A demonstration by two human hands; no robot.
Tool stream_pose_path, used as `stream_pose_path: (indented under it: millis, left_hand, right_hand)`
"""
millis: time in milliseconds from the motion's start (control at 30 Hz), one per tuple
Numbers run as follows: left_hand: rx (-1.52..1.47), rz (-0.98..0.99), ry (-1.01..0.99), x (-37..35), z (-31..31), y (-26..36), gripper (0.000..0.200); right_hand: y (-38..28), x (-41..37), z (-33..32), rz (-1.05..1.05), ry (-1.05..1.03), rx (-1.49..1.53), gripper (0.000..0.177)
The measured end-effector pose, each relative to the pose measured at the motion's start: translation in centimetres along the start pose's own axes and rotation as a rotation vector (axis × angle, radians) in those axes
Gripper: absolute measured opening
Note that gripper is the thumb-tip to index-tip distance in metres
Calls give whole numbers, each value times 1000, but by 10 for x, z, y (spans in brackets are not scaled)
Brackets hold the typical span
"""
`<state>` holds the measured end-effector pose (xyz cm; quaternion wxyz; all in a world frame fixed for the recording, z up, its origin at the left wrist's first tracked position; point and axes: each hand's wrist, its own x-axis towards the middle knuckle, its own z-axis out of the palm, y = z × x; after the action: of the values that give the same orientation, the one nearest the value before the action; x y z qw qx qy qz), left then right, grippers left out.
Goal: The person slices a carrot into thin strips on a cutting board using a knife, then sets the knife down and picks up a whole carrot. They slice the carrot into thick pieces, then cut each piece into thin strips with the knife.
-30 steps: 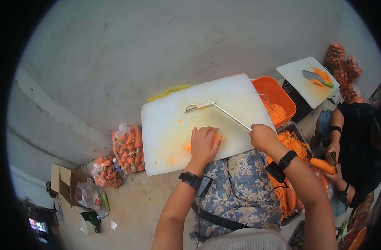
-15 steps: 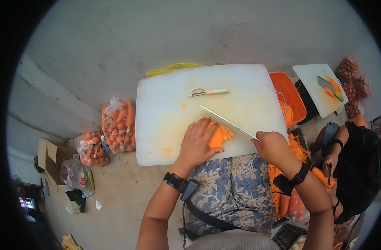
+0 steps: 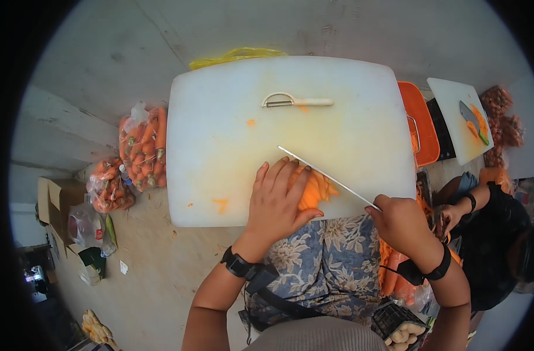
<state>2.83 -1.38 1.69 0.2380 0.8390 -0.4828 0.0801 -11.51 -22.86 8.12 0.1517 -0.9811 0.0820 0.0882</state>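
Observation:
On the large white cutting board (image 3: pixel 208 146), a pile of sliced carrot (image 3: pixel 313 193) lies near the front edge. My left hand (image 3: pixel 278 196) rests over its left side, fingers spread and thumb along the front, holding the slices down. My right hand (image 3: pixel 404 225) grips a knife (image 3: pixel 331 178), whose blade appears as a thin line slanting across the back of the slices, by my left fingertips. The knife's handle is hidden in my fist. Farther back on the board lies a pale Y-shaped peeler (image 3: pixel 302 102), touched by neither hand.
Bags of carrots (image 3: pixel 143 149) stand at the left, near a cardboard box (image 3: pixel 62 205). An orange bin (image 3: pixel 422 117) adjoins the board's right side. Beyond it, a smaller board (image 3: pixel 460 123) bears another knife (image 3: pixel 470 114). A co-worker in black (image 3: pixel 489 251) sits close at my right.
The view has shifted, so the board looks nearer. My left hand stays on the carrot and the knife stays at the slices, which look more fanned out. The co-worker's hand has moved.

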Motion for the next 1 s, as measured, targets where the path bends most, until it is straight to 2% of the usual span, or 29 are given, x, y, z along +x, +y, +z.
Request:
stream_pose_path:
  millis: [233, 333, 533, 700, 1000]
  left_hand:
    - [-121, 127, -4, -8, 8, -5, 51]
    - [-137, 86, -20, -6, 6, -3, 44]
    - [-147, 45, -37, -14, 7, -1, 32]
    - [-183, 34, -71, -19, 10, -4, 31]
    - [-224, -8, -87, -20, 11, -4, 28]
  right_hand:
    - [-7, 0, -13, 37, 7, 3, 18]
    - [-14, 3, -17, -1, 32, 44, 18]
    - [-27, 9, -15, -132, 36, -81, 28]
    - [-27, 9, -8, -194, 36, -146, 34]
    - [-22, -1, -17, -167, -39, -168, 49]
